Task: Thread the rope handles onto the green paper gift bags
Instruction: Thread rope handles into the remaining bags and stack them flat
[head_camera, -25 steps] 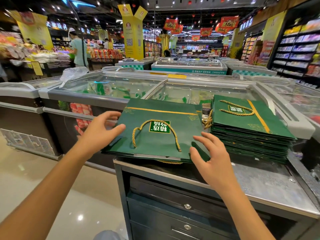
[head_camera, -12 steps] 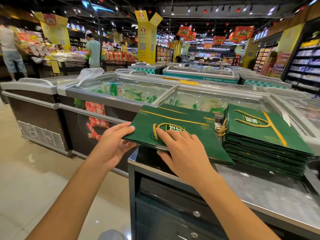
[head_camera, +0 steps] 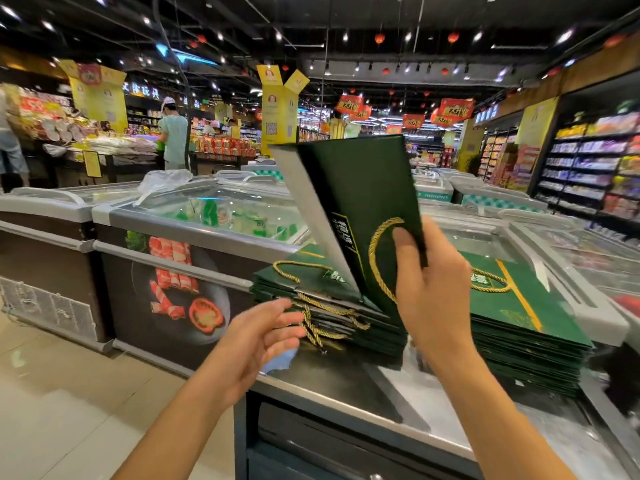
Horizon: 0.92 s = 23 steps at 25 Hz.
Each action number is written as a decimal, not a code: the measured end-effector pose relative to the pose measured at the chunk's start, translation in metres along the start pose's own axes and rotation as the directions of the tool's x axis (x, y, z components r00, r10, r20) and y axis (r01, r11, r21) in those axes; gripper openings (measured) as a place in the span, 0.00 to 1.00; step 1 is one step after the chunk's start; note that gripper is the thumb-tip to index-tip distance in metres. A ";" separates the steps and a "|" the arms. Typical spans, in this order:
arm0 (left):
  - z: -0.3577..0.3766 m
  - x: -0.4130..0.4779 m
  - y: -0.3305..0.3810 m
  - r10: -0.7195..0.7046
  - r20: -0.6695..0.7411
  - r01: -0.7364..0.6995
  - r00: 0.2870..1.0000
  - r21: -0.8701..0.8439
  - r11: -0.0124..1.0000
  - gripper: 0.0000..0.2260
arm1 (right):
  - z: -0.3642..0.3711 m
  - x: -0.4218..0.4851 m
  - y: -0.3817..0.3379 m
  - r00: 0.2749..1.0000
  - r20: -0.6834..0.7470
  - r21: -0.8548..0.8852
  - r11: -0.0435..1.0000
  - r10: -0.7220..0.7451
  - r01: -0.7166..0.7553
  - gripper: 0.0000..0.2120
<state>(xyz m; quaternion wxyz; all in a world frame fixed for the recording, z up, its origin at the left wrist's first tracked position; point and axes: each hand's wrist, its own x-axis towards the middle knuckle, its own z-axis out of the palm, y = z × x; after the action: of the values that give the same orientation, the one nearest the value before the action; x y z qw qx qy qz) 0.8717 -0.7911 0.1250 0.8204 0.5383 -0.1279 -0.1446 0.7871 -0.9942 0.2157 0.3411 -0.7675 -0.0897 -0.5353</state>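
- Right hand point(head_camera: 427, 289) pinches a flat green gift bag point(head_camera: 360, 209), thumb inside its gold rope handle point(head_camera: 379, 258), tilted upright above a stack of bags point(head_camera: 329, 317).
- Left hand point(head_camera: 256, 336) hovers with fingers spread, beside the stack.

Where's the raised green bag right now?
Head view, centre: the bag stands nearly upright, held by the right hand, over the left stack of bags on the steel counter, left of the right stack.

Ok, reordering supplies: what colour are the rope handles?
Gold; the rope handle shows best in head view.
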 end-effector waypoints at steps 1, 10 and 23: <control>0.004 0.002 -0.006 -0.015 0.020 0.015 1.000 0.004 1.000 0.22 | -0.003 0.002 -0.003 0.997 -0.036 0.115 0.991 0.069 -0.064 0.07; 0.019 0.010 -0.044 0.001 0.091 0.007 0.996 -0.084 0.996 0.27 | 0.028 -0.029 0.009 0.709 -0.031 0.818 0.426 0.705 -0.388 0.11; -0.006 0.002 -0.040 0.163 0.044 -0.140 0.986 -0.328 0.934 0.45 | 0.046 -0.095 0.026 0.390 0.255 0.695 0.113 0.885 -0.710 0.15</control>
<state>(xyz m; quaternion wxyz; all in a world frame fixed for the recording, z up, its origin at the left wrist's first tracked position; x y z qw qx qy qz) 0.8716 -0.8014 0.0859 0.9012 0.3794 -0.1724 -0.1188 0.7960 -0.9634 0.1124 0.8496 -0.4217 0.1791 -0.2615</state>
